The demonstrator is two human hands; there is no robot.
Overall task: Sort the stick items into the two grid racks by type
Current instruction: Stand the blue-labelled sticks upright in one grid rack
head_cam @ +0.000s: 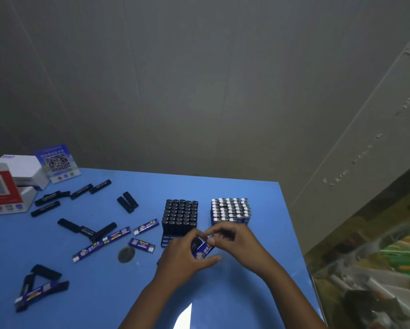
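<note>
- Both hands meet just in front of the two racks. The left hand (182,251) and the right hand (232,241) together hold a small bundle of sticks, at least one blue printed stick (202,252) and one dark one. The fingers of both are curled round it, probably so the types can be parted before either goes into a cell.
- The black grid rack (180,216), packed with upright black sticks, stands on the blue table (246,293) just left of the second rack (231,211), which holds blue sticks with white-and-silver caps. Set side by side and near the hands, they keep each drop short.
- Standing on end, each stick takes one cell and its cap colour shows from above, so a wrong type would be easy to spot.
- Unsorted stock lies flat to the left: loose black sticks (48,198) by the far-left boxes, loose blue sticks (117,235) nearer the racks, and a mixed heap (42,290) at the near-left edge.
- Both racks look nearly full from here, so finding a free cell may be the slow part. I cannot see which cells are empty.
- A round dark disc (126,254) lies among the blue sticks.
</note>
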